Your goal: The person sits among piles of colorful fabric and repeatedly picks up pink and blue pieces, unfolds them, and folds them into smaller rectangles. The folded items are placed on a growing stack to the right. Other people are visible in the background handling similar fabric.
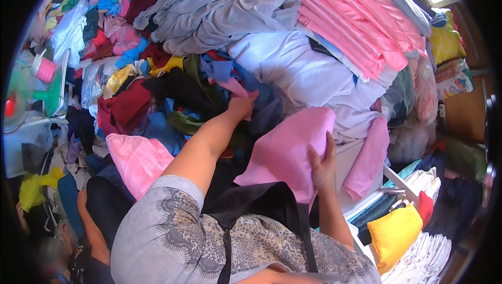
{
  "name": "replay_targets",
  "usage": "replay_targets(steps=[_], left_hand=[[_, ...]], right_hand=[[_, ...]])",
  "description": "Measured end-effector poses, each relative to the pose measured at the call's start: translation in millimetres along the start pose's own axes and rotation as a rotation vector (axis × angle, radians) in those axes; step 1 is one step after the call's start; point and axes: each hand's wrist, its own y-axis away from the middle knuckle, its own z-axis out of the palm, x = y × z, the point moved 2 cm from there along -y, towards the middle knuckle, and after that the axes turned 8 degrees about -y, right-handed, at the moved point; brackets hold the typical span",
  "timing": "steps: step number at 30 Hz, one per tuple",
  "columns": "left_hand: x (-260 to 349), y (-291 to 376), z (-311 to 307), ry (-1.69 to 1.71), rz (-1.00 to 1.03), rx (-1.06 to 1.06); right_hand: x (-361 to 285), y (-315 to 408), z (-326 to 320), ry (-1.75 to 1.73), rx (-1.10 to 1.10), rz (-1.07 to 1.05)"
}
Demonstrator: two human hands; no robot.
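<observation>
My left hand reaches into a heap of mixed fabric scraps and pinches a small piece of pink cloth. A puffy lilac-pink cushion lies before me, against my black apron. On its right side rests my right hand, thumb and fingers spread against the cloth. Whether that hand grips the cushion's edge I cannot tell. Close to the right lies another lilac-pink fabric piece. A lighter pink fabric piece lies beyond my left arm.
Folded shiny pink cloth lies on white fabric, beside draped grey fabric. A green fan stands left. Another person's arm shows at lower left. A yellow cushion and stacked white cloth lie at lower right.
</observation>
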Motion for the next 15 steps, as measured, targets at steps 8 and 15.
replay_targets(steps=[8, 15], left_hand=[[-55.4, 1.6, -43.3, 0.049, -0.023, 0.503], [-76.6, 65.6, -196.9, 0.479, 0.181, 1.017]], right_hand=[[-0.8, -14.1, 6.3, -0.028, 0.011, 0.041], [0.9, -10.6, 6.7, -0.021, 0.013, -0.017]])
